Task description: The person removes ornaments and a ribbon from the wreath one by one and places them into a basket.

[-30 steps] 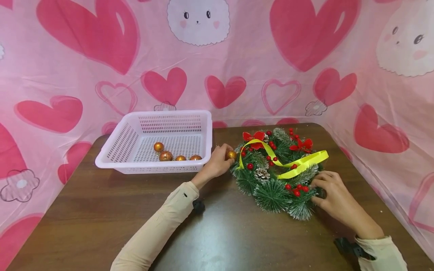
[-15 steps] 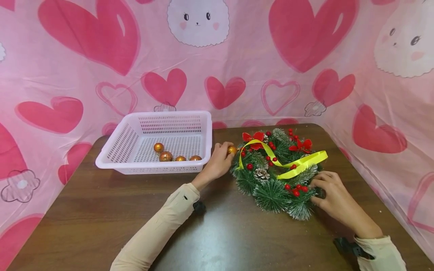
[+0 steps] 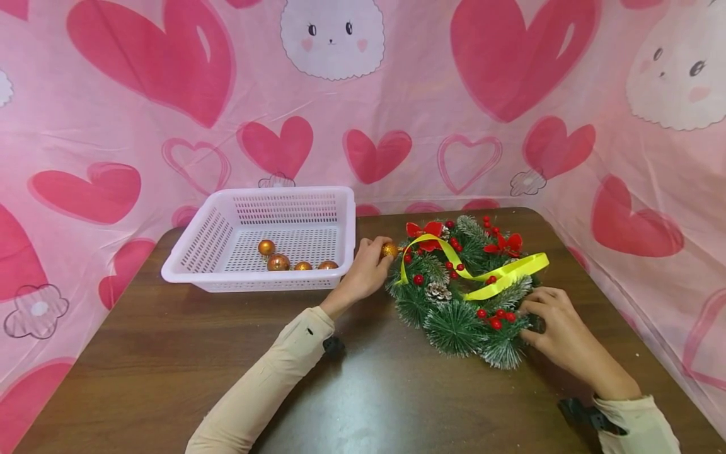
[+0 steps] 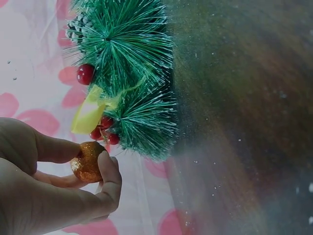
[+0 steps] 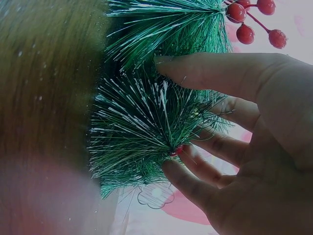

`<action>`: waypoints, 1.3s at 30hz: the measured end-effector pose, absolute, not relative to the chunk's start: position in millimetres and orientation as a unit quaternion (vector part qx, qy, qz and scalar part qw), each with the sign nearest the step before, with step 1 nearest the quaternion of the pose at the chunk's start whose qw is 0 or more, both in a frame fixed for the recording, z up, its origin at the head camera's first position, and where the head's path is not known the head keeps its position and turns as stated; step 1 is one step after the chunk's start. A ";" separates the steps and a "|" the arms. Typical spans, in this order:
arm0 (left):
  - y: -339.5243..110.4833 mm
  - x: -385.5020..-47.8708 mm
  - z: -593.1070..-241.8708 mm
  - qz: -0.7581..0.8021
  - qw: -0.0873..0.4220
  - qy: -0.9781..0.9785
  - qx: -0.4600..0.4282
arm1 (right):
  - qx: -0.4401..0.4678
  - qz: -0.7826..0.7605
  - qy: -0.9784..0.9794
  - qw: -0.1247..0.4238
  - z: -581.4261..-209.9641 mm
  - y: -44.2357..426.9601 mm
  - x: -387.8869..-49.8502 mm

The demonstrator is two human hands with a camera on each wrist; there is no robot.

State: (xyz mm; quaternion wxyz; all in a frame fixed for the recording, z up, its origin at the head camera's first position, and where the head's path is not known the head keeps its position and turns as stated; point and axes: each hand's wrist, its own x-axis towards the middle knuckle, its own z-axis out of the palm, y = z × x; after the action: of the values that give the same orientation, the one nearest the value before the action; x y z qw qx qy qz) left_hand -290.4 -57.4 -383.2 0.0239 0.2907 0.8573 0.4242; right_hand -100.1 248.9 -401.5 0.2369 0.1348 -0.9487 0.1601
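Note:
A green wreath with red berries, red flowers, pine cones and frosted tips lies on the table's right half. Across its top runs a loose yellow ribbon. My left hand pinches a glittery gold bauble between thumb and fingers, right beside the wreath's left edge. In the left wrist view the bauble is just below the ribbon's end and some berries. At the wreath's right edge my right hand grips the greenery, thumb on one side and fingers on the other; some fingertips are hidden among the needles.
A white perforated basket stands at the back left of the brown wooden table. Several gold and copper baubles lie in it. Pink heart-patterned cloth hangs behind the table and along its right side.
My left hand and the gold bauble have risen slightly at the wreath's left edge. My right hand and the wreath have stayed in place.

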 end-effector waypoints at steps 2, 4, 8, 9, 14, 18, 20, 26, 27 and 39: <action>-57.6 -290.1 -382.1 0.424 0.022 0.857 0.292 | 0.133 0.160 -0.949 0.236 -401.0 248.9 -100.2; -58.0 -289.7 -380.5 0.423 0.018 0.857 0.294 | 0.132 0.159 -0.950 0.235 -400.8 248.8 -100.2; -59.4 -288.2 -376.2 0.424 0.010 0.855 0.298 | 0.131 0.160 -0.950 0.236 -401.4 248.7 -99.9; -59.7 -287.9 -375.2 0.423 0.008 0.855 0.299 | 0.130 0.160 -0.950 0.235 -401.6 248.7 -99.8; -60.9 -286.1 -371.3 0.421 0.012 0.856 0.300 | 0.125 0.159 -0.952 0.229 -404.1 250.0 -99.1; -61.4 -286.0 -370.4 0.423 0.016 0.856 0.298 | 0.123 0.158 -0.953 0.226 -404.8 250.4 -99.0; -61.6 -286.1 -369.6 0.423 0.014 0.856 0.298 | 0.123 0.158 -0.953 0.227 -404.7 250.4 -99.1; -63.0 -284.3 -363.1 0.422 -0.003 0.856 0.300 | 0.128 0.157 -0.951 0.234 -402.2 249.5 -100.2; -63.4 -283.8 -361.6 0.423 -0.005 0.855 0.300 | 0.129 0.157 -0.951 0.234 -401.8 249.3 -100.3; -68.9 -285.3 -351.9 0.430 -0.030 0.850 0.303 | 0.125 0.158 -0.952 0.231 -401.8 249.1 -99.7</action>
State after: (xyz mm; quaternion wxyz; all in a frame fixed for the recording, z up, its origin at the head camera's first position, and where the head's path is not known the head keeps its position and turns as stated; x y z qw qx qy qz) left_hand -285.3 -68.9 -351.9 -0.0300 0.3028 0.8501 0.4299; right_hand -99.7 249.1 -401.8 0.2305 0.1251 -0.9519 0.1584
